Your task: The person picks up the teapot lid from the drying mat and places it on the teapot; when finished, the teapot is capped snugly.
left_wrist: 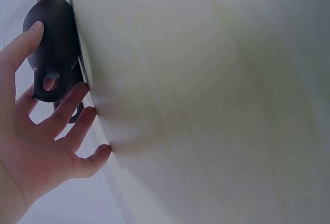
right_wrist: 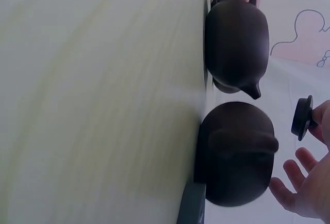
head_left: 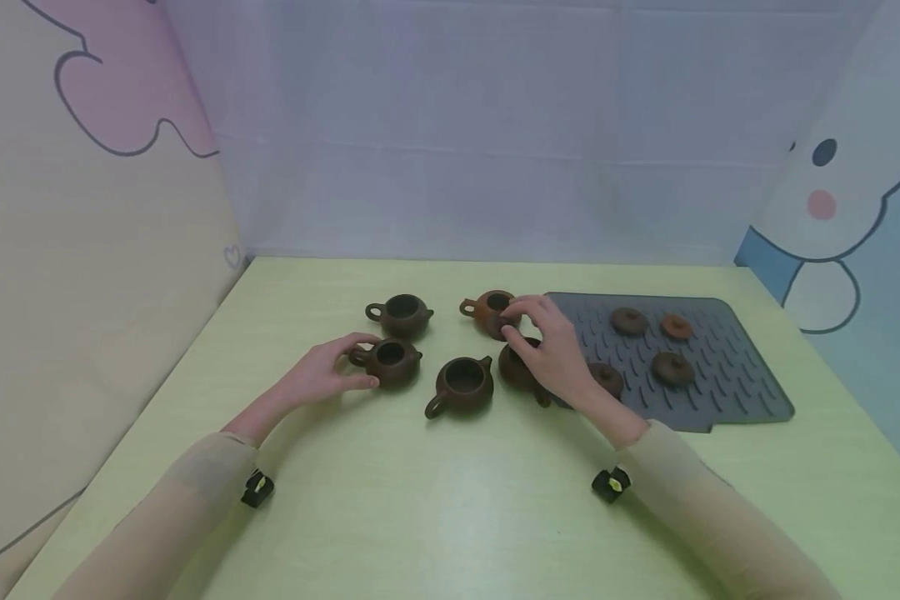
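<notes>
Five lidless teapots stand grouped on the table. My left hand (head_left: 318,377) holds the small dark brown teapot (head_left: 399,375) at the left, thumb and index finger at opposite sides near its handle; the other fingers spread out in the left wrist view. With fingertips and thumb, my right hand (head_left: 562,354) pinches a dark teapot lid (right_wrist: 300,118) by its knob. That lid hangs above the right dark teapot (head_left: 516,367), near the reddish-brown teapot (head_left: 484,313). Another dark teapot (head_left: 468,396) stands between the hands, and one dark teapot (head_left: 405,321) behind the left hand.
A grey ridged mat (head_left: 750,392) lies at the right of the table (head_left: 435,500). Several lids rest on it, among them a reddish lid (head_left: 676,327) and a dark lid (head_left: 672,369). My right forearm passes over the mat's front left corner. A pale curtain (head_left: 435,167) hangs behind.
</notes>
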`<act>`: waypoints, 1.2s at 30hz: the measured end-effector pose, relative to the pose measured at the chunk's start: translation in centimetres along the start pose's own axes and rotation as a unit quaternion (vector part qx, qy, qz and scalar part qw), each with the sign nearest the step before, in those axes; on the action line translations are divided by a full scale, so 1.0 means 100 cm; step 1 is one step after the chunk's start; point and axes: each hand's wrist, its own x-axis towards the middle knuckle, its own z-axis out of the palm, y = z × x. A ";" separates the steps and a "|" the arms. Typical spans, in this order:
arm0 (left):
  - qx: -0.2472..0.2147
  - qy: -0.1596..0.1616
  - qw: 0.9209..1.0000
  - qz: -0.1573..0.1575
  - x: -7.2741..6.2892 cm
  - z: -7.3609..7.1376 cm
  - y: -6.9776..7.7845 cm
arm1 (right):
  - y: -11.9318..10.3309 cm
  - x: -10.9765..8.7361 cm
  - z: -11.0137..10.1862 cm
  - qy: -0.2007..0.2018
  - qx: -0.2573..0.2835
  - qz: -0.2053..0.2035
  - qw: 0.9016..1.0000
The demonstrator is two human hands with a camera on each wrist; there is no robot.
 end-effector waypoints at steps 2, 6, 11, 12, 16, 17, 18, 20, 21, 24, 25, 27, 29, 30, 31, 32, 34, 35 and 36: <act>-0.002 0.001 1.000 -0.001 -0.001 -0.001 0.001 | -0.003 0.001 0.005 -0.004 0.005 -0.001 1.000; -0.002 0.000 1.000 -0.001 -0.001 -0.001 0.003 | -0.011 0.004 0.013 -0.014 0.021 0.002 1.000; -0.002 0.000 1.000 -0.003 0.000 0.000 0.004 | -0.019 0.007 0.025 -0.031 0.038 0.009 0.999; -0.002 0.000 1.000 -0.003 0.000 0.000 0.004 | -0.021 0.007 0.028 -0.034 0.043 0.010 0.998; 0.001 0.004 1.000 -0.002 0.000 0.002 0.001 | -0.027 0.009 0.038 -0.038 0.051 0.002 0.998; 0.003 0.005 1.000 -0.001 0.000 0.002 0.001 | -0.028 0.009 0.041 -0.039 0.052 0.000 0.998; 0.003 0.006 1.000 0.000 0.000 0.002 0.000 | -0.029 0.010 0.044 -0.040 0.052 -0.003 0.998; 0.005 0.006 1.000 -0.001 0.000 0.003 -0.001 | -0.031 0.012 0.049 -0.042 0.053 -0.004 0.998; 0.005 0.006 1.000 -0.002 0.000 0.003 -0.001 | -0.033 0.012 0.051 -0.043 0.054 -0.004 0.998; 0.005 0.005 1.000 -0.005 0.000 0.003 -0.001 | -0.039 0.015 0.057 -0.050 0.058 -0.002 0.997; 0.006 0.005 1.000 -0.006 0.000 0.003 -0.001 | -0.040 0.015 0.060 -0.054 0.061 0.000 0.997; 0.005 0.004 1.000 -0.006 0.000 0.002 -0.001 | -0.043 0.017 0.064 -0.059 0.062 0.005 0.996; 0.004 0.004 1.000 -0.008 0.000 0.003 0.000 | -0.046 0.019 0.068 -0.063 0.063 0.008 0.996; 0.003 0.004 1.000 -0.009 0.000 0.003 0.000 | -0.047 0.020 0.071 -0.065 0.063 0.010 0.996; 0.001 0.004 1.000 -0.010 0.000 0.003 0.000 | -0.049 0.021 0.073 -0.066 0.064 0.011 0.996; 0.000 0.004 1.000 -0.011 0.000 0.003 0.000 | -0.050 0.021 0.075 -0.066 0.063 0.012 0.996; -0.001 0.003 1.000 -0.013 0.000 0.003 0.000 | -0.052 0.023 0.079 -0.068 0.064 0.012 0.996; -0.002 0.002 1.000 -0.014 0.000 0.003 0.000 | -0.053 0.024 0.081 -0.069 0.063 0.012 0.996; -0.002 0.001 1.000 -0.015 0.000 0.003 0.000 | -0.054 0.025 0.083 -0.070 0.062 0.013 0.995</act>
